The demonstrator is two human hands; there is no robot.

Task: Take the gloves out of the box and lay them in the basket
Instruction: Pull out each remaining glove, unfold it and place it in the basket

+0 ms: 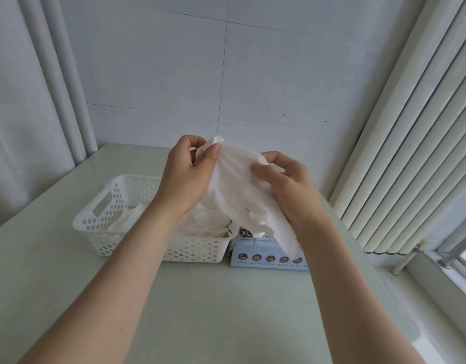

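A thin white glove (pixel 242 190) hangs in the air between both hands, above the box and the basket's right end. My left hand (pixel 185 174) pinches its upper left corner with thumb and fingers. My right hand (pixel 287 182) pinches its upper right edge. The glove's lower end droops in front of the pale blue glove box (pixel 266 254), marked XL, which stands on the table right of the basket. The white perforated plastic basket (pixel 116 206) holds several white gloves (pixel 126 218), partly hidden by my left forearm.
Basket and box stand side by side on a pale table (pixel 213 311) pushed against a white tiled wall. White pipes run down the back left corner. A radiator (pixel 410 166) and a window sill lie close on the right.
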